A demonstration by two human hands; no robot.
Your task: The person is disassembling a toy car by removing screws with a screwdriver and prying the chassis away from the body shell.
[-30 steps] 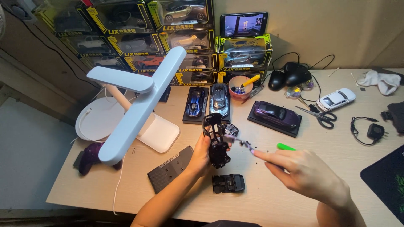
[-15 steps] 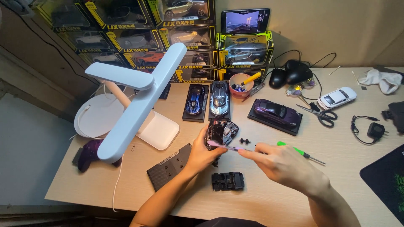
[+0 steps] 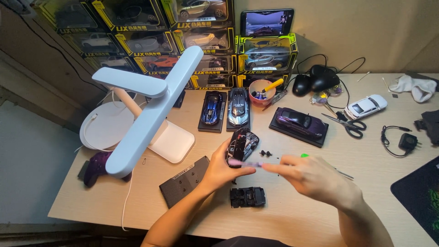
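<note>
My left hand [image 3: 221, 168] grips a dark model car body [image 3: 241, 145], turned over so its underside faces me. My right hand [image 3: 315, 177] holds a thin pink-handled tool [image 3: 243, 163] whose tip points left at the car body. A black chassis piece [image 3: 247, 197] lies on the desk just below both hands. A flat black display base [image 3: 184, 180] rests left of my left wrist. Small black screws or parts [image 3: 265, 153] lie just right of the car body.
A white desk lamp [image 3: 146, 114] stands at left. Boxed model cars [image 3: 206, 36] are stacked at the back, with three cars on bases, a pink cup of tools [image 3: 261, 93], scissors [image 3: 347, 124], a white car [image 3: 366, 106], a mouse [image 3: 320, 82] and a charger cable [image 3: 402, 139] on the desk.
My left hand has turned and lowered the car body from upright to a tilted, underside-up hold. My right hand has moved left, bringing the thin tool to it. The camera has shifted slightly.
</note>
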